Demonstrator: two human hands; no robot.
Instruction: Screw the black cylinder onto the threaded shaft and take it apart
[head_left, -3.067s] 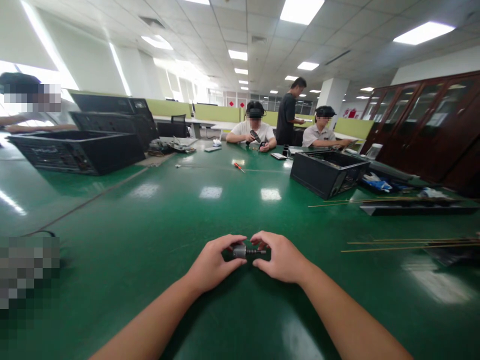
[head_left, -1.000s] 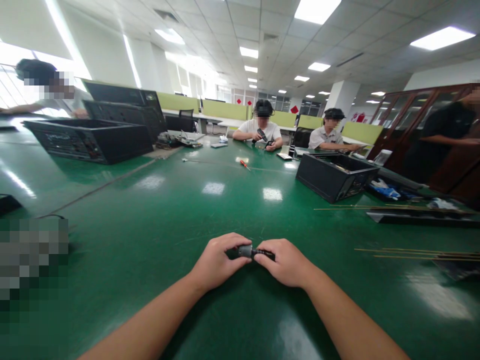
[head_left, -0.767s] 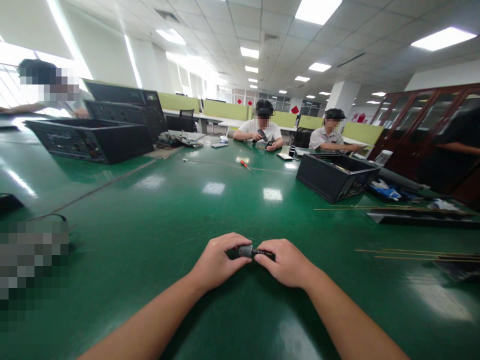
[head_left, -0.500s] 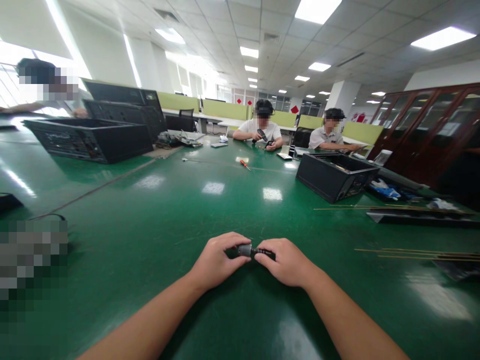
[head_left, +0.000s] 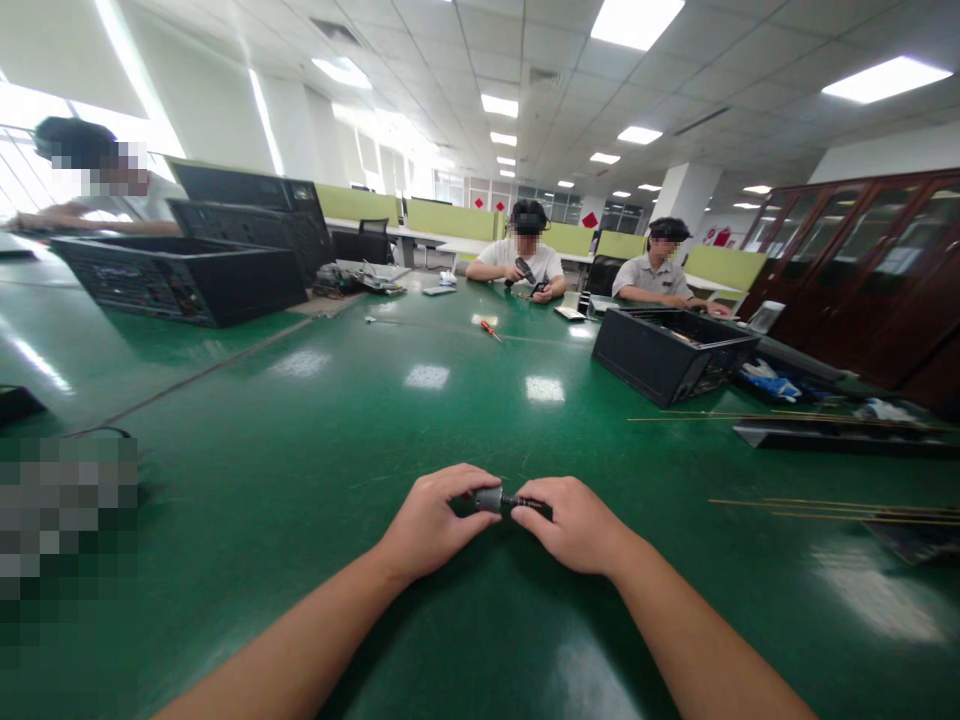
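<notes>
Low in the middle of the head view, a small dark cylindrical part [head_left: 489, 500] with a thick grey section and a slimmer black, ribbed end lies level between my hands. My left hand [head_left: 427, 520] pinches the thick grey section between thumb and fingers. The slim black end is gripped by my right hand [head_left: 574, 520], with thumb and fingers closed round it. My fingers cover both ends, so its exact kind cannot be made out. Both hands are just over the green table [head_left: 315, 480].
An orange screwdriver [head_left: 490, 330] lies farther back. Black computer cases stand left [head_left: 217, 280] and right [head_left: 667, 355]. Thin brass-coloured rods [head_left: 750, 415] lie at right. Three co-workers sit round the table, one opposite [head_left: 525, 260] holding a dark tool.
My hands and the dark part stay almost still. The co-worker at right has lowered their hands behind the case, and the one at far left has shifted their arms.
</notes>
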